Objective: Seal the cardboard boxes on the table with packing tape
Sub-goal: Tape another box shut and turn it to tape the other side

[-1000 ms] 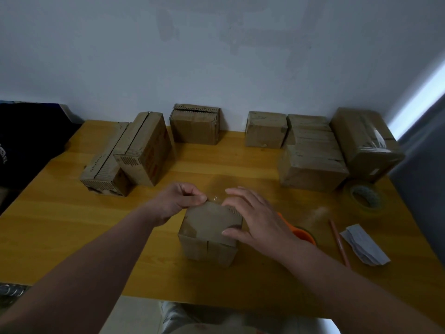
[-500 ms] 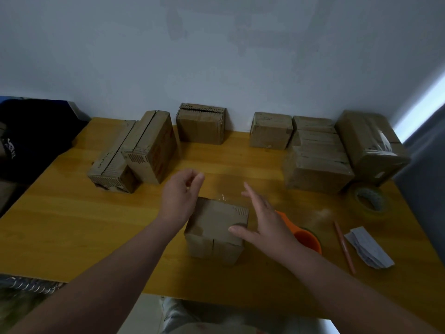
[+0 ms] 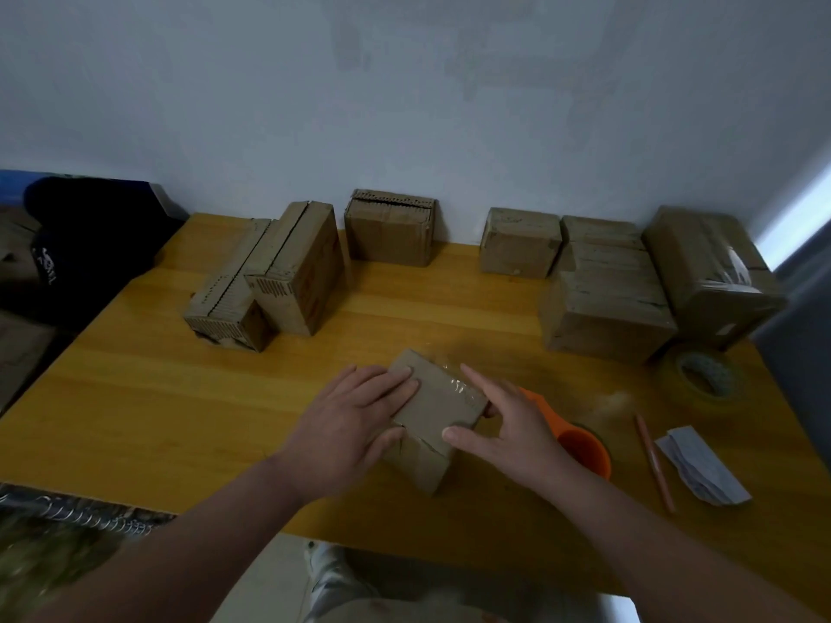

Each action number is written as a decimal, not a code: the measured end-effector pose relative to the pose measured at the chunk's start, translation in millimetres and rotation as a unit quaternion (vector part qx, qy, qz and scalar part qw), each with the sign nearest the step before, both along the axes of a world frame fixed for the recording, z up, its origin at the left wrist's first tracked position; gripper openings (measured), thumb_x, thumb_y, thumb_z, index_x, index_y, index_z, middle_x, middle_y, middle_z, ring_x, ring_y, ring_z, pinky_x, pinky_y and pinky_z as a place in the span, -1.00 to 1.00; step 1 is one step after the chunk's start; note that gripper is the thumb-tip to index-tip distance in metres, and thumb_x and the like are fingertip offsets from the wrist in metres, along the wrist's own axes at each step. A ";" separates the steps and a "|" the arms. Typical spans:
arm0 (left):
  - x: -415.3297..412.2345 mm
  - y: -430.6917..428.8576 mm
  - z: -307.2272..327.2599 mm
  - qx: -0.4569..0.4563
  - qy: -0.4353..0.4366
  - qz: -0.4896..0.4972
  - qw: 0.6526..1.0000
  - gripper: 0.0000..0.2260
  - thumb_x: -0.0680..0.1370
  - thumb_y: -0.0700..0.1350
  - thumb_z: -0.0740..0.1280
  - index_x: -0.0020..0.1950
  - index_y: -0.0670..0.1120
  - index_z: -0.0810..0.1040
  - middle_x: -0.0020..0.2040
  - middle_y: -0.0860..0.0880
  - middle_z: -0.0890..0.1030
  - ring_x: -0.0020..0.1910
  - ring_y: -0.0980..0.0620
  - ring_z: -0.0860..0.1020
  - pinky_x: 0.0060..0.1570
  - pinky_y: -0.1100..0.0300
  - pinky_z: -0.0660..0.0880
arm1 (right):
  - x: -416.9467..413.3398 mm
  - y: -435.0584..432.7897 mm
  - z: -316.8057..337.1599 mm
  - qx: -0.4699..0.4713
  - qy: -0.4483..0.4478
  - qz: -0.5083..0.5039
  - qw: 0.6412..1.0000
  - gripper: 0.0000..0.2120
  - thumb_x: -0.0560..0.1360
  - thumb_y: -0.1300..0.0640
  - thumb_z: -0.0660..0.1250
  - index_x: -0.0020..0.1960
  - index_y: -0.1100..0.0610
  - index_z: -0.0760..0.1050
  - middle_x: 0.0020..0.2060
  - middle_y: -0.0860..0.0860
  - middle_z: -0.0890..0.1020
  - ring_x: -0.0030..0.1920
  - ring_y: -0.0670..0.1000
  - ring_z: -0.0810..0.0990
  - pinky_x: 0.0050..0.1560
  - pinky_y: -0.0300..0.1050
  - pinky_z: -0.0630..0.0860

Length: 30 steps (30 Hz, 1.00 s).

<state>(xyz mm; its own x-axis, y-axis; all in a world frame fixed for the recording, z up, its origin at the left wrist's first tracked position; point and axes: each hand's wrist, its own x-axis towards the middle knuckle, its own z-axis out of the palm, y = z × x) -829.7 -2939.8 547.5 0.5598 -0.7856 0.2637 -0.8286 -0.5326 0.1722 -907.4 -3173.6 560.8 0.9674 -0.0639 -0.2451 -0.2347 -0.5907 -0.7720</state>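
**Both hands flat on the small box, mid-table**

From my seat at the feed, reading left to right: a dark bag [image 3: 85, 245] lies off the table's [image 3: 157, 397] left end. On the table behind it, two long cardboard boxes [image 3: 265, 281] lie side by side, touching, and another box [image 3: 390, 229] stands against the wall.

The left hand [image 3: 355, 424] lies palm down with its fingers [image 3: 395, 386] straight and spread, resting on the left half of the small box's [image 3: 438, 402] top. It grasps nothing. That box sits near the table's front edge, turned at an angle, between the two hands. A strip of clear tape [image 3: 458, 388] shines along its upper right edge.

The right hand [image 3: 508, 424] meets the box from the right. Its index finger [image 3: 476, 379] lies straight along the taped edge, and its thumb [image 3: 454, 436] is stretched across the near corner. The remaining fingers are tucked against the box's right side, and I cannot tell how they lie.

Just behind that hand sits an orange tape dispenser [image 3: 584, 451]. Farther right are a cluster of boxes [image 3: 602, 299], a pencil [image 3: 654, 465], a folded paper [image 3: 701, 469] and a tape roll [image 3: 703, 382].
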 end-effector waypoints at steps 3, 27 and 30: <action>-2.7 3.4 -6.9 -0.018 0.080 0.013 0.997 -0.55 0.65 0.12 -0.04 0.55 0.17 0.05 0.56 0.14 0.12 0.50 0.02 0.15 0.43 -0.09 0.09 | -3.0 -0.9 3.6 -0.006 0.011 0.013 1.000 -0.14 0.15 -0.51 0.34 0.36 -0.51 0.03 0.33 -0.10 0.33 0.28 -0.02 0.37 0.29 0.13 0.42; 1.1 0.1 -13.2 -0.050 0.063 -0.023 0.996 -0.56 0.65 -0.04 0.05 0.55 -0.01 0.19 0.55 -0.01 0.16 0.52 -0.03 0.16 0.49 -0.01 0.10 | 3.2 -12.7 28.0 -0.466 -0.080 0.323 0.820 0.04 0.36 -0.52 0.08 0.57 0.13 -0.13 0.56 0.05 0.00 0.53 0.02 -0.02 0.49 0.06 -0.05; -1.3 1.3 -10.2 -0.066 0.068 0.002 0.995 -0.57 0.64 -0.03 0.10 0.52 0.07 0.24 0.46 -0.08 0.25 0.40 -0.03 0.26 0.36 0.09 0.27 | 12.9 -18.1 30.4 -0.429 -0.084 0.303 0.847 0.13 0.32 -0.56 0.11 0.52 0.03 -0.41 0.53 -0.05 -0.32 0.50 -0.06 -0.32 0.49 -0.04 -0.34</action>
